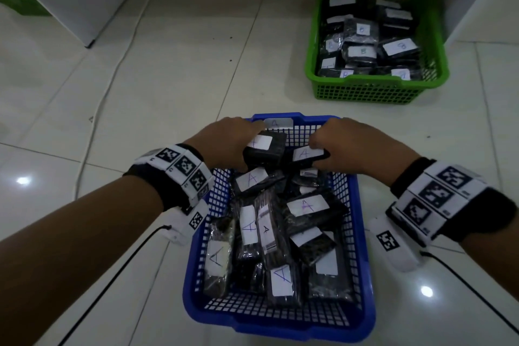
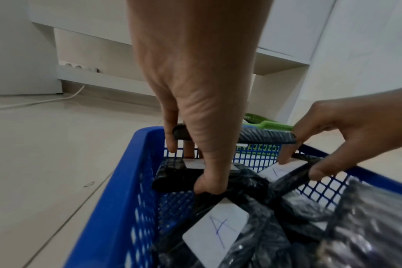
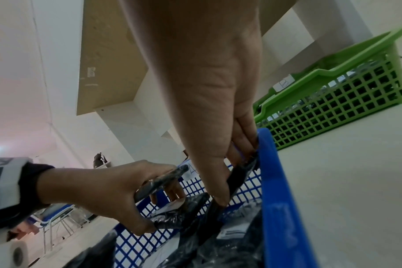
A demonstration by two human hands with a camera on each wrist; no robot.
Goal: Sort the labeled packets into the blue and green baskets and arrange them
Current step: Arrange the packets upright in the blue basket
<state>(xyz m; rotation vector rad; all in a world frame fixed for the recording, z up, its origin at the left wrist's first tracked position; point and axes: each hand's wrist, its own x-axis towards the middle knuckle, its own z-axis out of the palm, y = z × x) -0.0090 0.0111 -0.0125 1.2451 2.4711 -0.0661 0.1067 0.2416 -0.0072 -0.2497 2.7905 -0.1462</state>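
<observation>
Now, at the far end of the blue basket point(image 1: 362, 233), the left hand point(image 1: 224, 143) grips one A-labelled packet point(image 1: 265, 149) and the right hand point(image 1: 345, 146) pinches another point(image 1: 306, 154), probably to line them up; B packets point(image 1: 362, 50) fill the far-right green basket point(image 1: 376, 90), several labels unreadable.

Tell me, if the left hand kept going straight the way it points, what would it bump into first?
Probably the far wall of the blue basket, just beyond the left hand and the A packet it grips; depth is hard to judge.
</observation>
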